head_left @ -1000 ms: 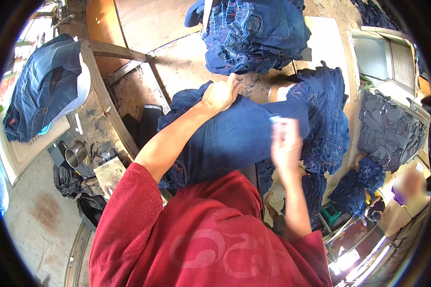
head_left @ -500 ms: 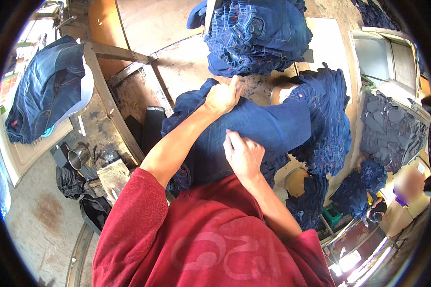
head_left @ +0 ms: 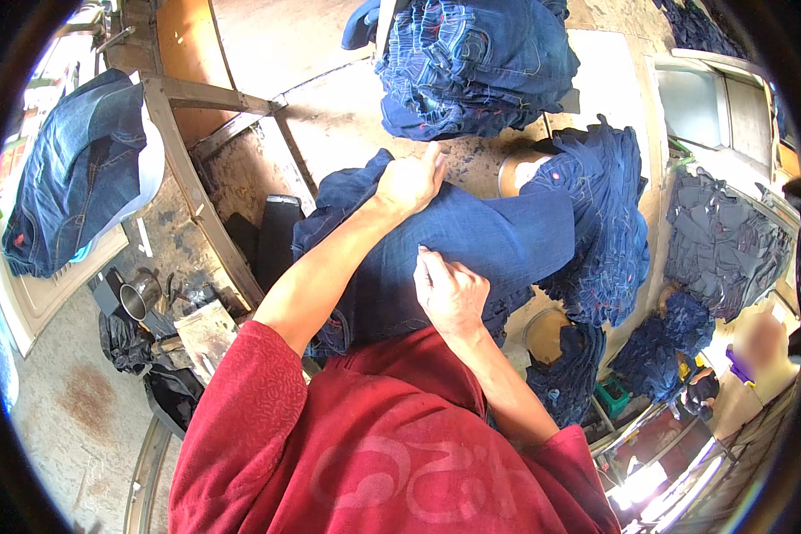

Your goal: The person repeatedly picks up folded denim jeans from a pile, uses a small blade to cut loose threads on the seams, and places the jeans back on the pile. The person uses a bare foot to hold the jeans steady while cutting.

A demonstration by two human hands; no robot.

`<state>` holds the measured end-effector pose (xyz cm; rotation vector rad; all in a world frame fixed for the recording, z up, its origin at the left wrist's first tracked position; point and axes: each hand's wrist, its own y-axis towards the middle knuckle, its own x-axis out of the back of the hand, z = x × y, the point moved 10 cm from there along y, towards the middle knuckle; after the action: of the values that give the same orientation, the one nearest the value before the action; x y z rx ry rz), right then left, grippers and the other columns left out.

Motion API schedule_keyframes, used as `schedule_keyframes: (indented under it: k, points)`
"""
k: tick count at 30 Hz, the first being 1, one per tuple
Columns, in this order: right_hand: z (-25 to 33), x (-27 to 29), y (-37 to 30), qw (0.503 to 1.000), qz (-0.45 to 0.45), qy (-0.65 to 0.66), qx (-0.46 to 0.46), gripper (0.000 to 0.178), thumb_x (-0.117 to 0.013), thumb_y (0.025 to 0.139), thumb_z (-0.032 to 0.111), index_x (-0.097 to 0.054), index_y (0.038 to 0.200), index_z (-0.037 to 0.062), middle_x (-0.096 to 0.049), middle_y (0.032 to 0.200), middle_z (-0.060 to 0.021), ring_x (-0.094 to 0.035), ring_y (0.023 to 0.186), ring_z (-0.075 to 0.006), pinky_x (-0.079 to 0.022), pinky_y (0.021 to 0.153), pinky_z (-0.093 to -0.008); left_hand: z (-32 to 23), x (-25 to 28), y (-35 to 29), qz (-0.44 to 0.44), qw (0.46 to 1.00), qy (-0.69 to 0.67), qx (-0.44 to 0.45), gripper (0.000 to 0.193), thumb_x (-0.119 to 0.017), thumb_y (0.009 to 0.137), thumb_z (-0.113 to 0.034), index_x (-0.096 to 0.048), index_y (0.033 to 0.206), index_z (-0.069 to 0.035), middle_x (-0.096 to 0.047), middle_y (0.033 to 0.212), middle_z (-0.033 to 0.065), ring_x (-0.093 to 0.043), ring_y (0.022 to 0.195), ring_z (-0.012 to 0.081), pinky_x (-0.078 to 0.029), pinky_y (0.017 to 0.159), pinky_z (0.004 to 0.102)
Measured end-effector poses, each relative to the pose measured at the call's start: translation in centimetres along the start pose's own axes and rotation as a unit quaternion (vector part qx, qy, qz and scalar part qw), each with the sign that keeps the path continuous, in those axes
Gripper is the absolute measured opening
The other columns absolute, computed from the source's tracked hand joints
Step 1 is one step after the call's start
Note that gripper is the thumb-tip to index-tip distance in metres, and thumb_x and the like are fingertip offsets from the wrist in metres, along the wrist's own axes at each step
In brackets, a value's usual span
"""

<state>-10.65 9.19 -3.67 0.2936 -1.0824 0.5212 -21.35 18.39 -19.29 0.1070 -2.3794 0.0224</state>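
Observation:
A pair of blue jeans (head_left: 472, 227) lies spread in front of me, one leg reaching toward the right. At its far edge my left hand (head_left: 409, 182) is closed on the denim, its thumb side up. My right hand (head_left: 456, 292) is curled over the middle of the same jeans, nearer to me, with thumb and forefinger pinched together. Whatever lies between those fingers is too small to make out. Bunched denim (head_left: 334, 334) shows under the jeans at the near left.
A tall pile of jeans (head_left: 481, 67) stands beyond my hands, and more denim (head_left: 596, 222) hangs at the right. Grey garments (head_left: 725, 240) lie farther right, near another person (head_left: 761, 351). At left are jeans on a stand (head_left: 80, 169), a wooden frame (head_left: 200, 196) and a metal cup (head_left: 140, 295).
Both hands keep nearly the same place and grip on the jeans. The whole view has shifted slightly, and the person in the background at lower right has moved a little.

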Motion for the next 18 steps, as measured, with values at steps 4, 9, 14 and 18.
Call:
schedule_keyframes:
  k: [4, 9, 14, 18]
  points:
    - [0.7, 2.0, -2.2, 1.000, 0.012, -0.004, -0.006, 0.014, -0.081, 0.091, 0.014, -0.079, 0.105, 0.0119, -0.070, 0.067, -0.0065, -0.068, 0.055, -0.0228, -0.053, 0.051, -0.0375, 0.0, 0.2, 0.1, 0.007, 1.000, -0.017, 0.009, 0.027, -0.060, 0.109, -0.030, -0.058, 0.121, -0.006, -0.067, 0.063, 0.0228, -0.069, 0.056, 0.0419, -0.054, 0.050, 0.0544]
    - [0.4, 3.6, -2.8, 0.996, -0.051, 0.073, -0.009, 0.016, -0.082, 0.090, 0.005, -0.079, 0.105, 0.0071, -0.073, 0.070, -0.0088, -0.070, 0.056, -0.0244, -0.054, 0.053, -0.0363, 0.1, 0.1, 0.2, 0.012, 1.000, 0.015, 0.018, 0.025, -0.060, 0.110, -0.026, -0.057, 0.131, -0.012, -0.066, 0.062, 0.0205, -0.071, 0.057, 0.0395, -0.056, 0.054, 0.0516]
    - [0.0, 1.4, -1.5, 1.000, -0.003, 0.013, -0.010, 0.011, -0.079, 0.092, 0.007, -0.078, 0.102, 0.0089, -0.073, 0.072, -0.0082, -0.071, 0.057, -0.0232, -0.055, 0.054, -0.0364, 0.1, 0.1, 0.1, 0.026, 0.999, 0.002, 0.028, 0.026, -0.060, 0.110, -0.026, -0.056, 0.132, -0.014, -0.067, 0.063, 0.0210, -0.071, 0.058, 0.0400, -0.056, 0.054, 0.0536]
    - [0.3, 1.9, -2.6, 0.999, 0.022, -0.016, -0.023, 0.011, -0.079, 0.091, 0.007, -0.078, 0.102, 0.0097, -0.072, 0.069, -0.0071, -0.071, 0.056, -0.0228, -0.055, 0.053, -0.0369, 0.2, -0.2, 0.1, 0.056, 0.997, -0.003, 0.050, 0.024, -0.058, 0.110, -0.028, -0.055, 0.124, -0.009, -0.068, 0.065, 0.0221, -0.070, 0.059, 0.0431, -0.056, 0.054, 0.0561]
